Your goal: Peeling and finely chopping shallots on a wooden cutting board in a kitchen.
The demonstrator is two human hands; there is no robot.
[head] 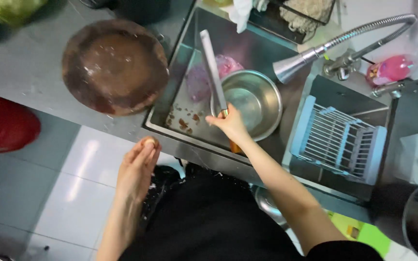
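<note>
- Right hand: centre of the frame, over the near edge of the sink; its grip is closed around the handle of a large cleaver, whose pale blade runs up and away toward the top of the frame.
- Cleaver: held over the sink, its blade crossing the left rim of a steel bowl; whether blade and rim touch cannot be told.
- Left hand: lower left of centre, outside the sink and above the tiled floor; fingers are drawn together with a small pale-brown item at the fingertips, too blurred to identify.
- Sink contents: a pink mesh cloth lies behind the bowl; brown scraps sit on the sink floor at lower left.
- Tap spout: flexible hose ending in a conical head, aimed at the bowl; no water stream is visible.
- Surroundings: a wet round wooden chopping board rests on the bench at upper left; a pale-blue drying rack spans the right-hand basin.
- Handling note (judgement): the cleaver is best kept with its edge turned away from the body, wrist firm on the wet handle, and the free hand well apart from the blade, as it is here.
</note>
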